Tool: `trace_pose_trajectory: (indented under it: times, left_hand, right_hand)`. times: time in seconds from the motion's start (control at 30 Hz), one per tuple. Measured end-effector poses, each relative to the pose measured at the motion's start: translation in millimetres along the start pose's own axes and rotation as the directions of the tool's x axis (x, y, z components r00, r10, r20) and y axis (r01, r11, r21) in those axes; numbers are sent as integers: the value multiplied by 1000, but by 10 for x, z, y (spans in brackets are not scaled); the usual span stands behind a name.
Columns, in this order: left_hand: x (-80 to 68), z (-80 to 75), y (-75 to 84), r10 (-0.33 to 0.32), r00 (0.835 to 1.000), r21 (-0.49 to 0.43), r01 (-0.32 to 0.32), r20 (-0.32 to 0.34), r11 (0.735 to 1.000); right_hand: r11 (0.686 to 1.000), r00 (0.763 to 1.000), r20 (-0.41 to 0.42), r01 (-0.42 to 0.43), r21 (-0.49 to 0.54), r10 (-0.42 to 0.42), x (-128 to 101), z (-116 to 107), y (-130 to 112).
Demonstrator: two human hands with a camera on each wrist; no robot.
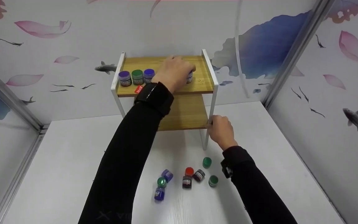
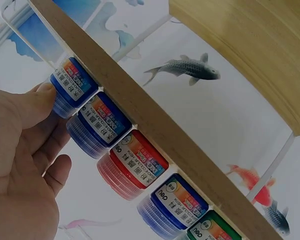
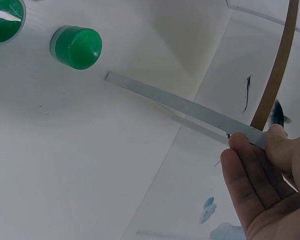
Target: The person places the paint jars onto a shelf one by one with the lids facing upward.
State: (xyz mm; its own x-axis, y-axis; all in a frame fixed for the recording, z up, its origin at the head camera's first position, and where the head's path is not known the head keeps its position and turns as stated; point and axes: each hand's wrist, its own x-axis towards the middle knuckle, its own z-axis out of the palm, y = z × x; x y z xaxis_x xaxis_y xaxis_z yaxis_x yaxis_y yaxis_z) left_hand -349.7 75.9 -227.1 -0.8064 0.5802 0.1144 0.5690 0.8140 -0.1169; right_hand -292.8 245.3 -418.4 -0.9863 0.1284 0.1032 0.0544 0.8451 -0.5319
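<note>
A two-tier wooden shelf [image 1: 202, 81] in a white metal frame stands at the back of the white table. My left hand [image 1: 179, 71] reaches over the top tier and grips a blue paint jar [image 2: 70, 86], thumb on its side, at the end of a row. The row holds blue, red and green jars [image 2: 132, 165]. Three more jars [image 1: 137, 77] stand at the top tier's left. My right hand [image 1: 218, 126] pinches the frame's white front right leg [image 3: 190, 107] beside the lower tier. Its fingers [image 3: 245, 150] wrap the flat bar.
Several small paint jars [image 1: 187, 178] with green, red and blue lids lie loose on the table in front of the shelf; two green ones [image 3: 77, 47] sit near the leg. Fish-patterned walls close in the table at the back and on both sides.
</note>
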Motion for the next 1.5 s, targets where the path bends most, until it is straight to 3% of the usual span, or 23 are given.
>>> trace_pose_trajectory:
  times: [0.3, 0.53, 1.0, 1.17, 1.5]
  left_hand:
    - [-24, -42, 2, -7, 1000, -21, 6, -9, 1000]
    - [-56, -102, 31, 33, 999, -42, -34, -31, 999]
    - [-418, -141, 17, 60, 997, -102, -65, -49, 993]
    - [-561, -105, 4, 84, 994, -138, -93, -68, 986]
    - [-789, 41, 8, 126, 991, -167, -131, -41, 977]
  right_hand:
    - [1000, 1000, 4, -10, -1, 10, 10, 0, -26]
    - [1000, 1000, -6, -6, -12, 6, -1, 4, -18]
    - [1000, 1000, -11, 21, -5, -21, -23, -27, -1]
    - [1000, 1000, -8, 28, -6, -28, -10, -37, 9]
    - [998, 998, -21, 59, -13, -59, -21, -15, 37]
